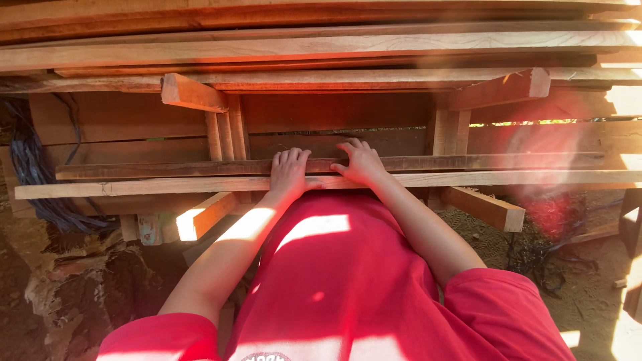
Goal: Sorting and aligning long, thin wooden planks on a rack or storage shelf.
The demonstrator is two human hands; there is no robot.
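- The left hand (289, 172) lies palm down on the long plank (167, 186), fingers spread flat and reaching up onto the darker slat (468, 162) just behind it; its grip is open and closes on nothing.
- The right hand (362, 162) sits just beside the left, also on the long plank, with the fingers curled over the top edge of the darker slat and the thumb pointing toward the left hand; the grip is half closed on that slat, though how tightly cannot be told.
- The long plank runs level across the whole view, right in front of the person's red shirt (334, 281), and the darker slat lies along its far side, touching it.
- Behind the long plank stand two upright posts (227, 134), one to the left of the hands and one to the right, each with a slanted brace (192, 93) at its top.
- Above the long plank, resting on the posts, is a stack of boards (321, 47) laid flat.
- Below the long plank, short beam ends (483, 208) stick out on either side of the person.
- Left of the long plank's end hangs a bundle of dark cords (33, 167).
- Under the long plank is dirt ground (588, 287), with sun patches falling across the shirt and forearms.
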